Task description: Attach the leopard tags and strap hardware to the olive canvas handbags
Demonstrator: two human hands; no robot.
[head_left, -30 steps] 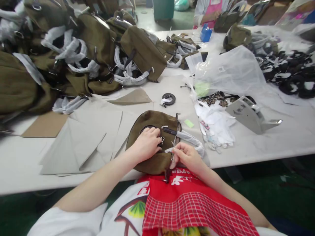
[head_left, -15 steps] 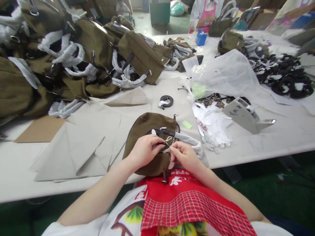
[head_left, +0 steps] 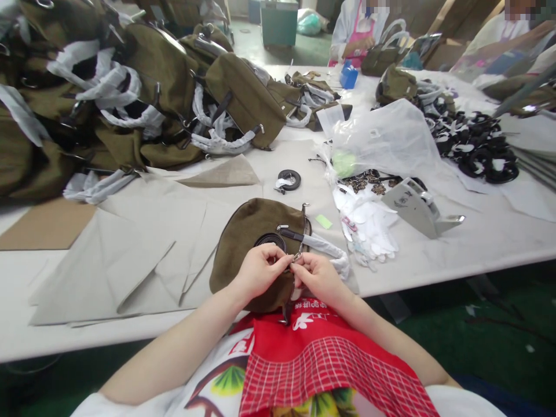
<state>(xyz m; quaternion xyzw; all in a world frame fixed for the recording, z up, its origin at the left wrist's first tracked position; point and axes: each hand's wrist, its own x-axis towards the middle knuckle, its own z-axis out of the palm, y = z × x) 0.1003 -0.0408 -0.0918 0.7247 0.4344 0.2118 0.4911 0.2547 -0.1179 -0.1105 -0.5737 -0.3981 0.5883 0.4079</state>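
Observation:
An olive-brown fabric bag [head_left: 243, 231] with a dark zipped edge lies at the table's front, close to my body. On it rests a coiled dark strap [head_left: 270, 238], partly covered by my left hand [head_left: 263, 269]. That hand pinches a small silver snap hook [head_left: 297, 256] at its fingertips. My right hand [head_left: 317, 273] is closed too, its thumb and finger meeting the left fingertips beside the hook; what it pinches is hidden. A handle wrapped in white film [head_left: 328, 246] runs from the bag's right side behind my right hand.
Many similar bags [head_left: 160, 69] are heaped at the left. Grey sheets [head_left: 130, 249] lie left of my hands. A strap coil [head_left: 289, 180], white tags [head_left: 365, 220], a tape dispenser [head_left: 421, 208] and black coils [head_left: 478, 139] lie beyond and right. A co-worker [head_left: 358, 29] is across the table.
My fingertips have drawn together, and the snap hook now sits lower between them, nearer the bag's zipped edge. The whole view has shifted slightly.

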